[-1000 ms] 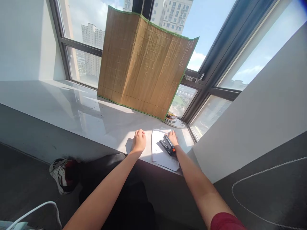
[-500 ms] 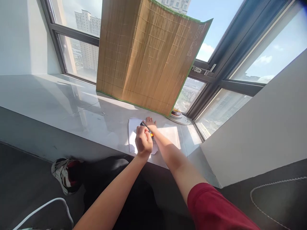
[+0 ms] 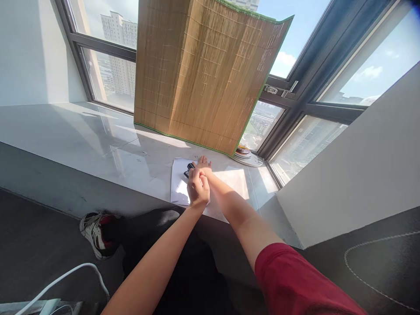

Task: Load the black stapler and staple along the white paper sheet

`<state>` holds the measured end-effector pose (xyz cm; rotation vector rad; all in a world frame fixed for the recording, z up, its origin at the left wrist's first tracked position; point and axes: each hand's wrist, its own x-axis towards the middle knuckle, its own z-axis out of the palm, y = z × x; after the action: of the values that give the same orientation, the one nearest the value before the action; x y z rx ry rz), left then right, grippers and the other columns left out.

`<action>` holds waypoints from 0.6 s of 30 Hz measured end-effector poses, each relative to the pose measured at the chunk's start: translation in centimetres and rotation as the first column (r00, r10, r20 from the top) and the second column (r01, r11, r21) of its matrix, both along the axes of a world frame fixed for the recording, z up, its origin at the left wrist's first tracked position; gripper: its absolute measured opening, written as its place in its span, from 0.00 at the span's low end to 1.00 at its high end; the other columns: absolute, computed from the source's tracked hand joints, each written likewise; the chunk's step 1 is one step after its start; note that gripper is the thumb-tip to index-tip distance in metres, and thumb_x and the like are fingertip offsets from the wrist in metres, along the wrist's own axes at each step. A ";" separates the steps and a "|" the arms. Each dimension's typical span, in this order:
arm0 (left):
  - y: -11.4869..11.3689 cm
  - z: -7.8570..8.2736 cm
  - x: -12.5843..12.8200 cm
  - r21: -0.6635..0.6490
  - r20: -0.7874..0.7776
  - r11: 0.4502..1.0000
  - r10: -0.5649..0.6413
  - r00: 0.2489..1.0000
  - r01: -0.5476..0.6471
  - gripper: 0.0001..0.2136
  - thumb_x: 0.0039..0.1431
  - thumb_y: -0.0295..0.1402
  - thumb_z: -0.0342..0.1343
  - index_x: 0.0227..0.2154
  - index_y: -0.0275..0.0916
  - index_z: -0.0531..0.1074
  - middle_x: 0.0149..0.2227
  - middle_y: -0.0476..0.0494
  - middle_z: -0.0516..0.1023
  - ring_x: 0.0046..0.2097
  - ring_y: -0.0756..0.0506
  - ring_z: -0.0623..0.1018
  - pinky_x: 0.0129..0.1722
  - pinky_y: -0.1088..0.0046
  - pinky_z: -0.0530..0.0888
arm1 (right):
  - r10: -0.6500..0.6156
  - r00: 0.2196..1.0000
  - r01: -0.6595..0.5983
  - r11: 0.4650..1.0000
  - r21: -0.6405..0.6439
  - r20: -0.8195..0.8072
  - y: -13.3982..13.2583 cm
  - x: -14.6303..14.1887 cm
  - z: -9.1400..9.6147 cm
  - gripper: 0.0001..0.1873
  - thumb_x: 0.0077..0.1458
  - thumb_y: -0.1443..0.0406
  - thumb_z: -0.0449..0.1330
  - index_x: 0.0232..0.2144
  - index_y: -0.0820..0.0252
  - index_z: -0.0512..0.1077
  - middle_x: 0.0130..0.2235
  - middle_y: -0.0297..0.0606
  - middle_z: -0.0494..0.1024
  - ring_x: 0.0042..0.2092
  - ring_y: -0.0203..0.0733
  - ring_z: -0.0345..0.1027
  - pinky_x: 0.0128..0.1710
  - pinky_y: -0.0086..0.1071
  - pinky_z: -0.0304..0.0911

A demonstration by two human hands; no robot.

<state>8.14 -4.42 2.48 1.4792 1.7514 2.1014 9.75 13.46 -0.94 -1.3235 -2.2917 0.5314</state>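
Through the head camera I have the stapler (image 3: 188,169) just below the centre of the frame, lying over white paper (image 3: 178,186) on the window ledge (image 3: 154,175). Only its dark front end shows to me; the rest is hidden under the left hand (image 3: 198,188). That hand's grip is narrow, fingers curled into a fist on top of the stapler; I read it as bearing down, though I can't tell whether any fingers wrap around the body. The right hand (image 3: 204,164) lies just beyond, partly covered by the fist, its grip wide with the fingers spread toward the bamboo mat (image 3: 200,83). What its palm touches I can't make out.

As for progress, I judge the stapling to be at the pressing stage: paper laid out and stapler placed over it. I can't see whether a staple has gone in, nor how many sheets there are. Lifting the stapler off and freeing the paper look left to do. Small bits (image 3: 145,152) lie left of the paper, too small for me to identify, and a stack of round discs (image 3: 243,154) sits right of centre.
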 end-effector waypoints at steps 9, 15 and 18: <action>0.8 0.1 -1.0 -0.363 -0.108 0.921 0.109 0.988 -0.141 0.18 0.69 0.18 0.42 0.47 0.41 0.75 0.51 0.35 0.79 0.56 0.40 0.80 0.59 0.63 0.77 | -0.313 0.932 0.314 0.949 0.023 0.182 -0.8 9.2 0.3 0.33 0.76 0.56 0.54 0.72 0.74 0.67 0.74 0.67 0.65 0.80 0.64 0.47 0.79 0.65 0.35; 1.8 -1.4 -1.9 -0.657 -0.390 0.741 -0.178 0.903 -0.138 0.31 0.69 0.20 0.42 0.73 0.37 0.68 0.78 0.31 0.63 0.81 0.30 0.57 0.79 0.42 0.56 | -0.306 0.932 0.313 0.950 -0.005 0.194 -0.9 11.7 0.4 0.38 0.76 0.54 0.51 0.77 0.73 0.61 0.76 0.61 0.64 0.81 0.61 0.45 0.80 0.59 0.35; 2.3 -1.9 -2.1 -0.739 -0.511 0.638 -0.318 0.798 -0.219 0.30 0.74 0.28 0.41 0.76 0.36 0.65 0.79 0.30 0.61 0.81 0.25 0.53 0.79 0.35 0.50 | -0.292 0.937 0.304 0.952 -0.038 0.192 -0.9 11.7 0.7 0.39 0.75 0.53 0.50 0.79 0.67 0.58 0.77 0.56 0.63 0.82 0.60 0.43 0.81 0.61 0.32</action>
<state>6.08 -2.16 0.56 1.9000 2.2906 0.5548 21.48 12.58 -0.21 -1.7817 -2.1692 0.3997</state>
